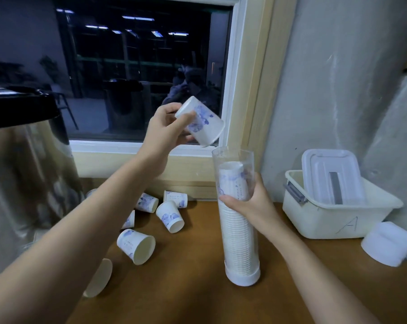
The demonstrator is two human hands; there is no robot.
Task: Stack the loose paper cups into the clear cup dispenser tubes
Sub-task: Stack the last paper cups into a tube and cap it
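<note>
Clear plastic forms the dispenser tube (232, 157), its base on the wooden table (186, 288) and a stack of cups (239, 242) filling most of it; the right hand (251, 202) wraps fingers and thumb round its upper part. Left hand (165, 129) grips a blue-printed paper cup (201, 123), tilted mouth-down just above the tube's open top, not touching it; loose cups (137, 245) lie tumbled to the left; a cream bin (326, 225) sits at the right.

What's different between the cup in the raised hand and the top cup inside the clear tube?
The held cup is in the air outside the tube, tilted, gripped by the left hand; the top cup sits inside, nested on the stack. Both are mouth-down, white with blue print.
</note>
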